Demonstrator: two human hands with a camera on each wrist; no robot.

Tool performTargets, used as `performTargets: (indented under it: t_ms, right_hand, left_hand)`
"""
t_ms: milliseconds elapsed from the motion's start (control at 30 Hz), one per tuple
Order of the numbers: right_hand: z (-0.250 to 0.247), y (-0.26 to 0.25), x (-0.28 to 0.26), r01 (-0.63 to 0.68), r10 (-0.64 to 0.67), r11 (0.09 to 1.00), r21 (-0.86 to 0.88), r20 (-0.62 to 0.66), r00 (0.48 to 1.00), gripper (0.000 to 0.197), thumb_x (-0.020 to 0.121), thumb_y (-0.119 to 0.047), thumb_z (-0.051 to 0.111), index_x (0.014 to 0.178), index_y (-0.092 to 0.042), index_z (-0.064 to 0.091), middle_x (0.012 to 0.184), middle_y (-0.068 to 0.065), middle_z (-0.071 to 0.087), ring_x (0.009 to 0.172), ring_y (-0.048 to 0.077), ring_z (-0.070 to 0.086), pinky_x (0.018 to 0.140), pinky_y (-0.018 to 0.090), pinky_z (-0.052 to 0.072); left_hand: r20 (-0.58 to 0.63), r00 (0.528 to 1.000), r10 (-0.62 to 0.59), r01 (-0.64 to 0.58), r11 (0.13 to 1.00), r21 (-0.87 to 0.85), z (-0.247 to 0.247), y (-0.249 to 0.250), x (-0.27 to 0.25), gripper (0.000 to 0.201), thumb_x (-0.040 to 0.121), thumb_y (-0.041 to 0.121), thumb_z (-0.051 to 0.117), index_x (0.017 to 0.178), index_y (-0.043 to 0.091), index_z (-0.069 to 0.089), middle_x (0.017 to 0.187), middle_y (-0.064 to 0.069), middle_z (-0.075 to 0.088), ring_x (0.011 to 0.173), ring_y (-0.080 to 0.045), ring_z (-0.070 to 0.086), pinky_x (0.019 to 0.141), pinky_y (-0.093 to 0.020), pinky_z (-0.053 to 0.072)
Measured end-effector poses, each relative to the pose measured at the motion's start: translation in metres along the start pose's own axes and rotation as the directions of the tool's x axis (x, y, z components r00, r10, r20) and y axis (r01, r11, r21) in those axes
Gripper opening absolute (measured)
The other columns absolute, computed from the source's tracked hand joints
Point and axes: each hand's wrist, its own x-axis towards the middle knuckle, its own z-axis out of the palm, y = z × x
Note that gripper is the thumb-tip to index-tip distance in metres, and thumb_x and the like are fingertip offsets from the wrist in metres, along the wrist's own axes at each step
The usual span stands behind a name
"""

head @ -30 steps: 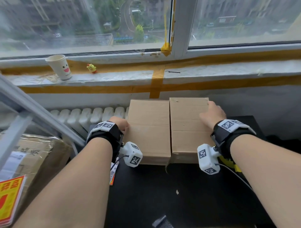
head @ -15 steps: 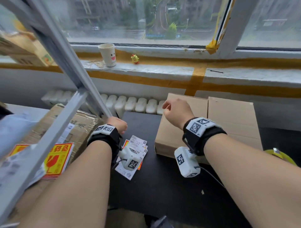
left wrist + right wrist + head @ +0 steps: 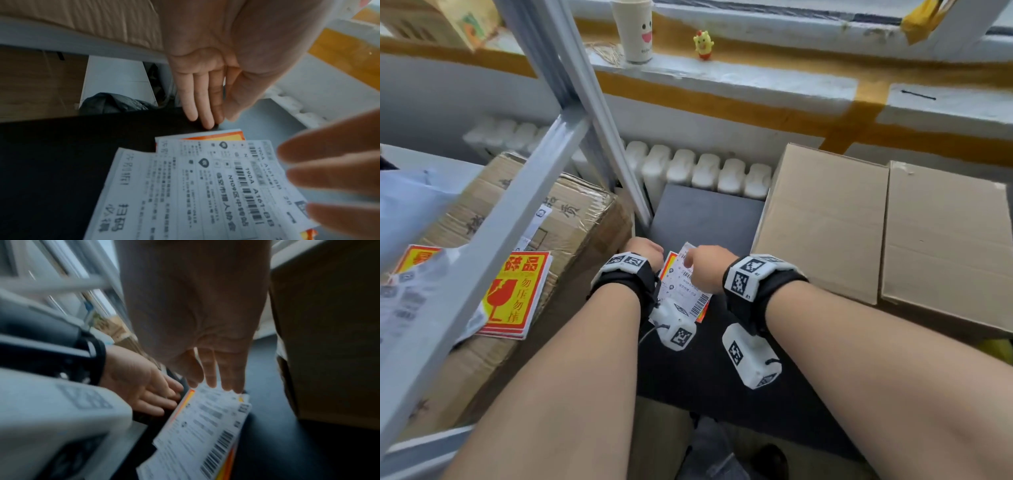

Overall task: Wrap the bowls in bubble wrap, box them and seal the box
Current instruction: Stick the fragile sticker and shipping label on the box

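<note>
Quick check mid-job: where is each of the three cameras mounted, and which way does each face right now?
Head: worn on the head, looking down at the brown cardboard box; both forearms show.
Left wrist: looks along the left hand toward the white printed shipping labels.
Right wrist: looks along the right hand, fingertips at the labels; left hand visible too.
Shared: both wrist views show the labels on the black table.

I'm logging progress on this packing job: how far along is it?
Done: the cardboard box has its flaps folded shut, though no tape shows on the seam. In hand: the right hand reaches to the shipping labels on the black table, left hand beside them. Left: taping, probably labelling.
</note>
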Motion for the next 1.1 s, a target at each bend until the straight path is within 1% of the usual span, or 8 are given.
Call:
performTargets:
  t_ms: [33,200,367,467,600,733,900,1100]
  right_hand:
    - [0.004,0.002,0.003,-0.016,0.018,0.999,-0.035,0.048,0.999,0.04,0.096,-0.009,0.043,0.135,-0.01,0.05,0.134,0.009,0.055,0.12,0.028,0.055,0.098,0.035,0.047]
    - [0.007,0.009,0.014,-0.087,0.091,0.995,-0.05,0.068,0.994,0.04,0.094,-0.012,0.046,0.133,-0.013,0.054,0.132,0.008,0.058,0.118,0.027,0.057,0.098,0.035,0.048]
    - [0.004,0.009,0.018,-0.088,0.092,0.994,-0.072,0.055,0.994,0.035,0.093,-0.012,0.05,0.128,-0.012,0.055,0.122,0.008,0.062,0.107,0.028,0.06,0.087,0.031,0.049]
    - [0.002,0.01,0.02,-0.11,0.116,0.99,-0.087,0.066,0.991,0.022,0.093,-0.013,0.05,0.114,-0.012,0.058,0.112,0.008,0.062,0.096,0.027,0.059,0.08,0.029,0.047]
    - [0.011,0.013,0.02,-0.128,0.131,0.99,-0.063,0.047,0.99,0.04,0.09,-0.017,0.058,0.13,-0.016,0.053,0.126,0.009,0.054,0.11,0.029,0.058,0.084,0.033,0.047]
    - [0.028,0.018,0.019,-0.1,0.103,0.986,-0.135,0.019,0.994,0.07,0.074,-0.019,0.079,0.134,-0.021,0.042,0.129,0.011,0.037,0.116,0.033,0.045,0.078,0.039,0.044]
    - [0.035,0.021,0.019,-0.085,0.082,0.989,-0.122,-0.028,0.996,0.087,0.073,-0.01,0.077,0.142,-0.024,0.026,0.135,0.013,0.031,0.123,0.035,0.033,0.071,0.039,0.041]
    - [0.039,0.021,0.017,-0.099,0.085,0.99,-0.1,-0.135,0.987,0.097,0.077,-0.004,0.071,0.151,-0.024,0.01,0.135,0.014,0.034,0.12,0.035,0.038,0.075,0.037,0.042]
  left_hand:
    - [-0.003,1.0,-0.002,0.002,1.0,-0.002,0.001,0.001,0.003,0.019,0.084,0.0,0.06,0.084,0.014,0.074,0.107,-0.007,0.071,0.102,-0.025,0.066,0.091,-0.035,0.054]
    - [0.052,0.998,-0.023,0.025,0.999,-0.038,0.007,0.009,0.007,0.025,0.079,0.007,0.071,0.104,0.006,0.07,0.103,-0.009,0.072,0.098,-0.023,0.068,0.08,-0.027,0.054]
    - [0.071,0.993,-0.098,0.099,0.995,-0.001,0.017,-0.002,0.028,0.044,0.041,0.027,0.074,0.082,0.01,0.076,0.082,-0.006,0.075,0.079,-0.022,0.071,0.084,-0.033,0.057]
    - [0.041,0.996,-0.083,0.082,0.996,0.043,0.015,0.002,0.022,0.039,0.048,0.023,0.077,0.084,0.009,0.076,0.086,-0.007,0.075,0.082,-0.023,0.071,0.084,-0.034,0.057]
    - [0.024,0.999,-0.033,0.029,0.989,0.143,0.012,0.008,0.004,0.017,0.075,0.015,0.078,0.09,0.008,0.076,0.091,-0.007,0.074,0.086,-0.022,0.069,0.085,-0.031,0.056]
    - [0.067,0.997,-0.032,0.021,0.987,0.159,0.015,0.01,-0.005,0.02,0.065,0.015,0.085,0.081,0.012,0.075,0.085,-0.005,0.072,0.083,-0.022,0.068,0.078,-0.029,0.055]
    - [0.166,0.983,-0.081,0.054,0.985,0.167,0.03,0.004,0.007,0.04,0.041,0.026,0.086,0.077,0.013,0.074,0.079,-0.004,0.074,0.075,-0.022,0.072,0.077,-0.037,0.059]
    - [0.196,0.98,-0.027,-0.002,0.99,0.144,0.026,0.011,-0.003,0.022,0.063,0.025,0.08,0.081,0.015,0.074,0.084,-0.006,0.073,0.083,-0.023,0.07,0.082,-0.038,0.058]
